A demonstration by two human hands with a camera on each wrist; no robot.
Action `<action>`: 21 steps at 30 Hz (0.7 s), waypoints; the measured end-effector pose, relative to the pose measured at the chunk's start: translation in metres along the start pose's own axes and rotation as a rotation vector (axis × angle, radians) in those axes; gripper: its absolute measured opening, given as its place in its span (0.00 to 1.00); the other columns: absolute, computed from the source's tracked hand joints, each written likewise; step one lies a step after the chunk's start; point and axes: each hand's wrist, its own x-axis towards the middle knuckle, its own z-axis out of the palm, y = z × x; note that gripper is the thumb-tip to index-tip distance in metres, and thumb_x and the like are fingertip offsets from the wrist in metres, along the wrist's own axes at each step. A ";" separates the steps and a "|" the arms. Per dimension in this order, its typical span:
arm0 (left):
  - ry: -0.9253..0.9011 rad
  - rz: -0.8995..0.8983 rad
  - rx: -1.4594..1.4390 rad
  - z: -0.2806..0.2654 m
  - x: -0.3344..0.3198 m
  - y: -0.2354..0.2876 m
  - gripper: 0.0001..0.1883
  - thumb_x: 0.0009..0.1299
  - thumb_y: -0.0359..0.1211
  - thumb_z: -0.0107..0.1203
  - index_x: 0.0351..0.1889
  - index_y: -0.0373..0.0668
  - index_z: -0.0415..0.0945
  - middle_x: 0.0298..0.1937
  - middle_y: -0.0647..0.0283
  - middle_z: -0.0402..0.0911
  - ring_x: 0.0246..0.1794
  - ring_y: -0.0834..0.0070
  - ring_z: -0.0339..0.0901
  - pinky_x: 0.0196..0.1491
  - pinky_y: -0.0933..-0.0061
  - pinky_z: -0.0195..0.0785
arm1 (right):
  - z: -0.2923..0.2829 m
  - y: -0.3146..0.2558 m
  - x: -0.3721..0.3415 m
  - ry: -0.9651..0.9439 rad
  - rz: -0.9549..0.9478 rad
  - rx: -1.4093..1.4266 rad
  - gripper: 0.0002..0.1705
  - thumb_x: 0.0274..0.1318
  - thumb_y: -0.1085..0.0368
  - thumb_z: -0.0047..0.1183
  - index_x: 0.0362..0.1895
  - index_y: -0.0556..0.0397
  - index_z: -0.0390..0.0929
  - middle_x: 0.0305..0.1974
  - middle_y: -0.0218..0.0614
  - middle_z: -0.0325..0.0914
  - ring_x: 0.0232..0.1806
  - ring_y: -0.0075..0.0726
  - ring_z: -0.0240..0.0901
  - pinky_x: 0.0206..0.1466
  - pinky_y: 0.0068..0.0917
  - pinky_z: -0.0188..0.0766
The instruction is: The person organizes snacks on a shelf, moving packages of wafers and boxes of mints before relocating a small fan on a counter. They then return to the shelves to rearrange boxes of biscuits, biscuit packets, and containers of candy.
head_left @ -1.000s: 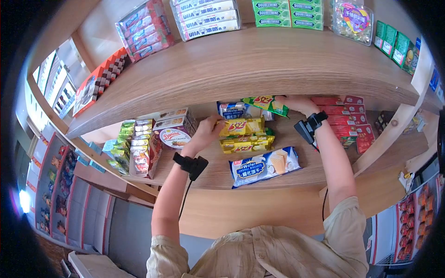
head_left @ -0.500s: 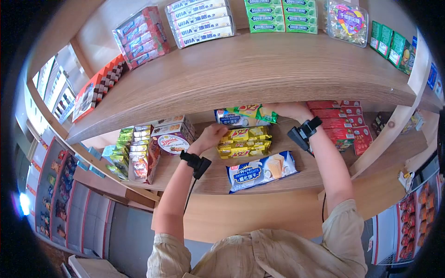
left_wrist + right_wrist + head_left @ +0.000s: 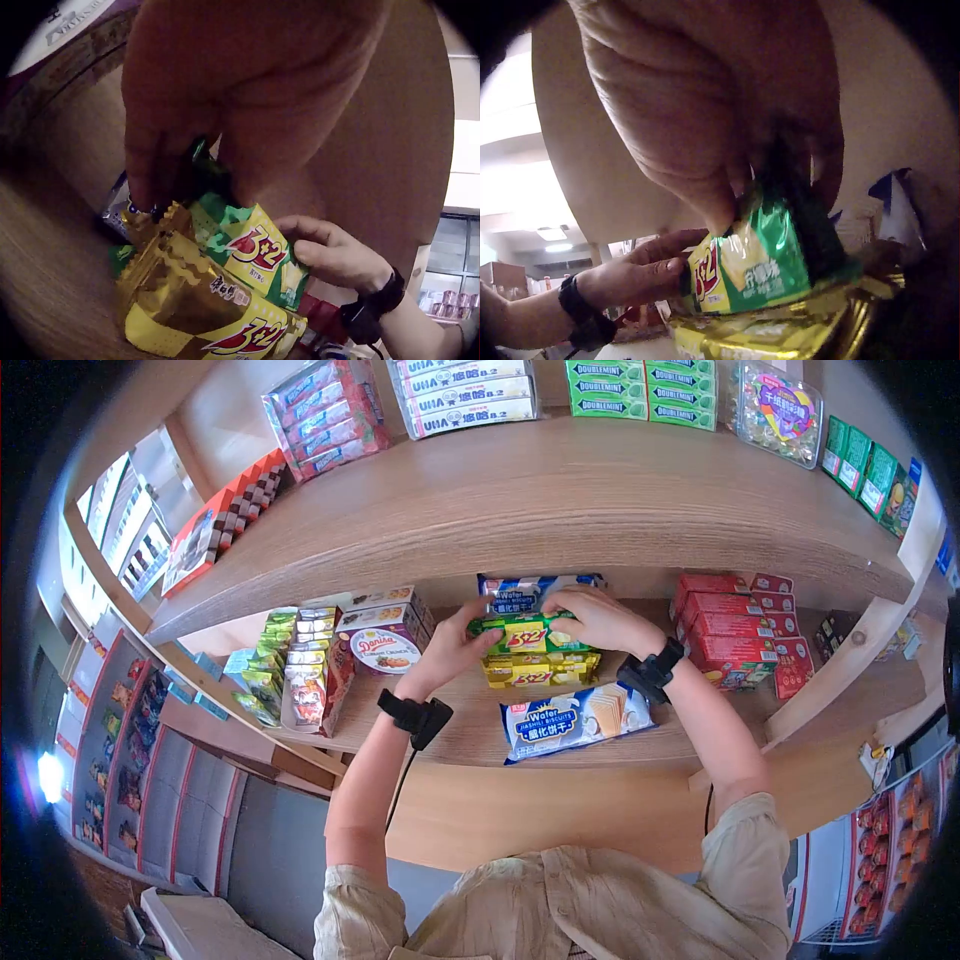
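A green pack of 3+2 biscuits (image 3: 525, 638) lies level on top of yellow 3+2 biscuit packs (image 3: 540, 673) on the lower shelf. My left hand (image 3: 450, 652) pinches its left crimped end, also visible in the left wrist view. At the other end, my right hand (image 3: 595, 622) grips it between thumb and fingers; the right wrist view shows the green wrapper (image 3: 769, 259) bunched there. Behind stands a blue and white wafer biscuit pack (image 3: 515, 596), partly covered by the right hand. Another wafer pack (image 3: 575, 723) lies in front, near the shelf edge.
Left of the hands are a Danisa cookie box (image 3: 385, 648) and trays of small snack packets (image 3: 312, 680). Red boxes (image 3: 730, 630) are stacked on the right. The upper shelf (image 3: 560, 490) overhangs the hands, with gum and candy packs along its back.
My right hand has brought the green biscuit pack from the back right, forward and down onto the yellow packs. My left hand has moved from the yellow packs' end to the green pack's left end.
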 end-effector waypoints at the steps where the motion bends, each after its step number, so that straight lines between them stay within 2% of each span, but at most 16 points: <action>1: -0.024 -0.088 0.099 -0.001 0.002 0.008 0.21 0.70 0.36 0.53 0.58 0.35 0.69 0.50 0.53 0.78 0.50 0.72 0.74 0.51 0.72 0.67 | 0.002 0.003 -0.003 0.001 0.008 0.000 0.16 0.55 0.59 0.51 0.44 0.57 0.74 0.45 0.45 0.75 0.51 0.50 0.69 0.56 0.40 0.63; 3: -0.010 -0.027 0.092 0.002 0.004 0.002 0.19 0.70 0.36 0.53 0.56 0.36 0.70 0.48 0.53 0.79 0.48 0.72 0.75 0.51 0.72 0.68 | 0.007 0.011 -0.010 0.251 -0.049 -0.109 0.16 0.53 0.57 0.54 0.39 0.56 0.74 0.41 0.44 0.75 0.48 0.50 0.71 0.52 0.39 0.65; 4: 0.016 0.028 0.089 0.004 0.005 0.001 0.18 0.71 0.36 0.53 0.54 0.36 0.72 0.45 0.54 0.80 0.46 0.73 0.76 0.50 0.71 0.68 | -0.004 -0.001 -0.015 0.248 -0.044 -0.112 0.16 0.53 0.57 0.54 0.39 0.56 0.74 0.41 0.44 0.75 0.48 0.50 0.71 0.52 0.39 0.65; 7: -0.003 -0.011 0.092 0.002 0.004 0.004 0.18 0.71 0.36 0.53 0.54 0.35 0.72 0.47 0.54 0.79 0.46 0.72 0.75 0.50 0.72 0.68 | -0.037 -0.037 -0.040 0.044 0.259 -0.121 0.19 0.47 0.53 0.60 0.31 0.55 0.74 0.36 0.42 0.74 0.40 0.48 0.72 0.42 0.36 0.68; 10: 0.012 0.039 0.086 0.004 0.004 -0.001 0.18 0.71 0.36 0.53 0.55 0.35 0.71 0.48 0.55 0.79 0.45 0.74 0.75 0.49 0.73 0.68 | -0.036 -0.053 -0.071 -0.039 0.247 -0.080 0.22 0.43 0.50 0.63 0.32 0.55 0.74 0.36 0.43 0.74 0.42 0.49 0.72 0.43 0.37 0.67; 11: 0.009 0.036 0.082 0.005 0.006 -0.006 0.18 0.71 0.36 0.53 0.55 0.35 0.71 0.48 0.55 0.79 0.45 0.74 0.75 0.49 0.73 0.68 | -0.033 -0.058 -0.079 -0.048 0.262 -0.168 0.27 0.40 0.46 0.64 0.36 0.55 0.76 0.38 0.45 0.74 0.45 0.50 0.71 0.45 0.39 0.67; 12: 0.008 0.041 0.023 0.006 0.007 -0.010 0.19 0.71 0.36 0.53 0.56 0.35 0.70 0.48 0.57 0.78 0.45 0.76 0.74 0.48 0.74 0.68 | -0.031 -0.057 -0.085 -0.052 0.266 -0.167 0.27 0.40 0.46 0.64 0.36 0.55 0.76 0.38 0.45 0.74 0.45 0.50 0.71 0.45 0.39 0.67; 15: 0.006 0.024 -0.024 0.009 0.006 -0.016 0.21 0.70 0.36 0.54 0.58 0.36 0.69 0.49 0.59 0.77 0.45 0.79 0.73 0.46 0.77 0.69 | -0.015 -0.040 -0.098 -0.265 0.187 0.003 0.40 0.37 0.41 0.65 0.49 0.57 0.73 0.44 0.49 0.74 0.50 0.54 0.69 0.51 0.41 0.66; 20: 0.046 0.007 0.004 0.008 0.001 -0.016 0.23 0.69 0.35 0.56 0.60 0.38 0.67 0.49 0.61 0.76 0.44 0.81 0.72 0.44 0.80 0.69 | -0.001 -0.026 -0.107 -0.226 0.108 0.015 0.47 0.33 0.38 0.66 0.52 0.57 0.71 0.45 0.50 0.73 0.51 0.55 0.68 0.53 0.41 0.66; 21: 0.044 -0.001 -0.019 0.008 0.000 -0.016 0.24 0.67 0.34 0.57 0.59 0.38 0.67 0.49 0.57 0.77 0.42 0.76 0.74 0.43 0.77 0.69 | -0.005 -0.030 -0.106 -0.291 0.137 -0.012 0.47 0.31 0.37 0.67 0.51 0.58 0.71 0.45 0.51 0.73 0.51 0.56 0.68 0.53 0.42 0.66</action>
